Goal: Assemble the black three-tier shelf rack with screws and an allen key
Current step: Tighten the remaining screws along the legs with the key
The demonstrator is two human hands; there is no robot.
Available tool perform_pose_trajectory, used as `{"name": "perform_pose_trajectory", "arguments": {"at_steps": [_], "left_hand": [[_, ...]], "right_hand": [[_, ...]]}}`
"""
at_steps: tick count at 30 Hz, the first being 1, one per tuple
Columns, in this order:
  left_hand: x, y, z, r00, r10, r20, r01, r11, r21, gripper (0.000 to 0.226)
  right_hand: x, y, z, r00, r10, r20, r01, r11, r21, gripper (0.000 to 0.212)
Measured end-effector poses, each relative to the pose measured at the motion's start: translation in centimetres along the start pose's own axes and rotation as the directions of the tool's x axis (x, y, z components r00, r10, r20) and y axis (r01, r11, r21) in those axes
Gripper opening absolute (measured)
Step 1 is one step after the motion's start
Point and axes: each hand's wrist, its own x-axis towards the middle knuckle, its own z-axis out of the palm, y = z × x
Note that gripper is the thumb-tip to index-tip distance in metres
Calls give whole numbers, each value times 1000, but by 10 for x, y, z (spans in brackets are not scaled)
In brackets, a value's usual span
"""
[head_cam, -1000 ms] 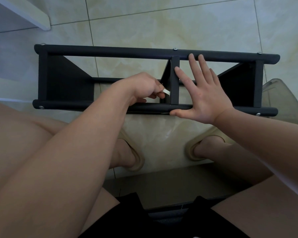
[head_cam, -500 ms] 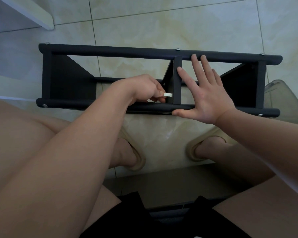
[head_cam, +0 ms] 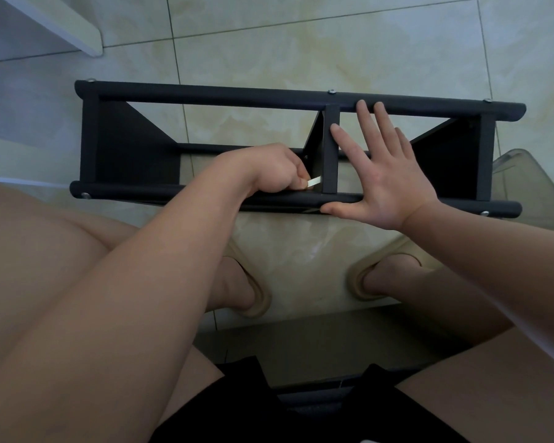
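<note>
The black three-tier shelf rack (head_cam: 237, 99) lies on its side on the tiled floor in front of me, its three shelf boards standing on edge between long round rails. My left hand (head_cam: 269, 169) reaches inside the rack and pinches a silvery allen key (head_cam: 314, 181) against the left face of the middle shelf board (head_cam: 329, 148), close to the near rail. My right hand (head_cam: 384, 174) lies flat with fingers spread across the rack just right of that board, thumb on the near rail (head_cam: 461, 204). Silver screw heads (head_cam: 331, 91) show on the rails.
My two feet in beige sandals (head_cam: 253, 295) stand on the floor just below the rack. A translucent grey plastic piece (head_cam: 525, 187) sits at the rack's right end. A white furniture edge (head_cam: 64, 24) crosses the top left corner. Pale floor tiles lie beyond the rack.
My left hand has shifted down towards the near rail, swinging the allen key from a raised slant to a flatter angle. My right hand stays flat on the rack.
</note>
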Motion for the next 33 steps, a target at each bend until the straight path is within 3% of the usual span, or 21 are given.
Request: {"name": "perform_pose_trajectory", "arguments": {"at_steps": [6, 10, 13, 16, 20, 26, 33], "left_hand": [[-3, 8, 6, 995, -36, -96, 41, 998, 56, 15], [-14, 9, 0, 955, -76, -286, 135, 972, 194, 24], [-26, 24, -9, 901, 8, -433, 84, 978, 191, 24], [-39, 51, -14, 866, 128, -483, -22, 975, 220, 23], [-52, 97, -9, 861, 262, -435, -131, 943, 306, 27], [-50, 192, 30, 843, 440, -309, -309, 867, 392, 18], [6, 282, 105, 848, 524, -73, -405, 732, 547, 17]], "right_hand": [[2, 3, 6, 1000, -7, 6, 7, 1000, 17, 115], [11, 4, 0, 991, 41, 125, -49, 997, 61, 118], [12, 4, -15, 981, 84, 177, -102, 990, 93, 116], [1, 12, -36, 967, 201, 154, -229, 953, 196, 92], [-31, 46, -78, 941, 332, 65, -338, 931, 135, 74], [-87, 105, -142, 846, 529, 71, -533, 840, 101, 74], [-160, 177, -119, 700, 703, 129, -714, 692, 103, 75]]}}
